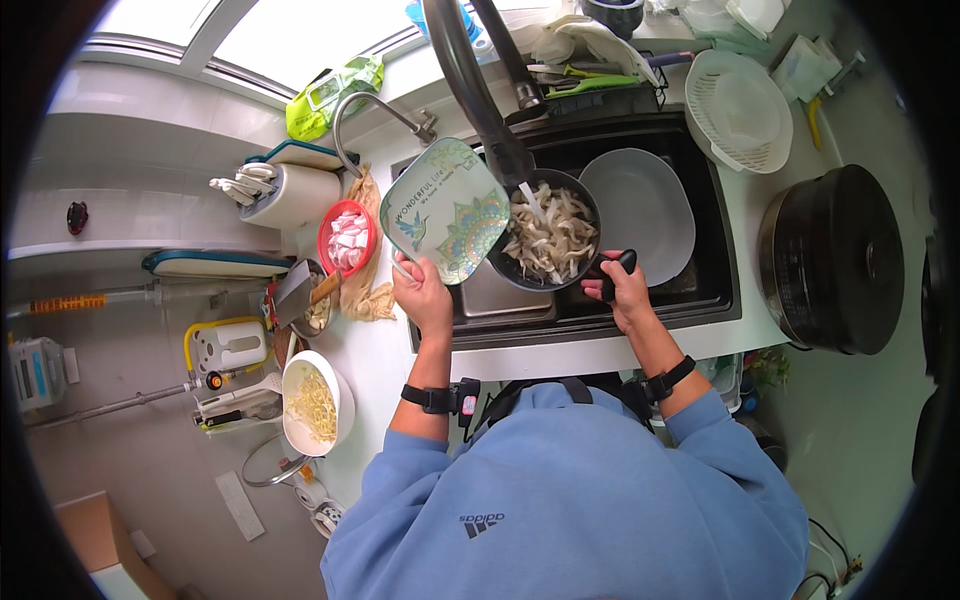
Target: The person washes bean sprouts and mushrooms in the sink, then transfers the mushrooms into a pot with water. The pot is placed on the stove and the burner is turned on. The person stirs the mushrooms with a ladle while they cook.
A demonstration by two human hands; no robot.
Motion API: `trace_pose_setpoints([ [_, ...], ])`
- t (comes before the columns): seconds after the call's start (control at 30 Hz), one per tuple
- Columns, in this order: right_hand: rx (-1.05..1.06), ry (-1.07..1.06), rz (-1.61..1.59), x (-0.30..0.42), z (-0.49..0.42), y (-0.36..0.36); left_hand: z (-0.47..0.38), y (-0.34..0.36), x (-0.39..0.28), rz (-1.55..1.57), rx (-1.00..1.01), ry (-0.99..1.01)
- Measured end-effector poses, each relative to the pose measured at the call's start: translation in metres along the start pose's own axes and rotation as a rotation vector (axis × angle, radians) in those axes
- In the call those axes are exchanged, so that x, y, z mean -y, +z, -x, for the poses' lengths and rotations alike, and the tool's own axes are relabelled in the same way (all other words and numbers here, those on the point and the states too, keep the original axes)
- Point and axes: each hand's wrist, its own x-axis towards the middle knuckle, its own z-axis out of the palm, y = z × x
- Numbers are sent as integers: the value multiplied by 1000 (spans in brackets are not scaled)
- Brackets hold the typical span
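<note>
My left hand [422, 298] grips the handle of a patterned cutting board [444, 214], which is raised and tilted beside the sink's left part. The board's right edge meets or overlaps the rim of a dark pot [536, 285]. Sliced mushrooms [553, 232], probably oyster mushrooms, fill that pot, and water runs onto them from the black faucet [510, 154]. Around the pot's black handle [622, 274] my right hand [621, 291] is closed. Right of the pot, a grey basin [637, 217] sits in the black sink [720, 247].
A red basket of cut pale pink food [348, 240] stands left, near a knife block [292, 196]. A cleaver [294, 294] lies over a bowl. Closer in is a white bowl of bean sprouts [319, 405]. Rightward are a white colander [739, 112] and a dark rice cooker [832, 259].
</note>
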Motion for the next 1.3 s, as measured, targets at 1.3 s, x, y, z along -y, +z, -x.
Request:
trace_pose_setpoints([
  [1.3, 29, 156, 23, 5, -17, -17, 69, -178, 60, 497, -403, -569],
])
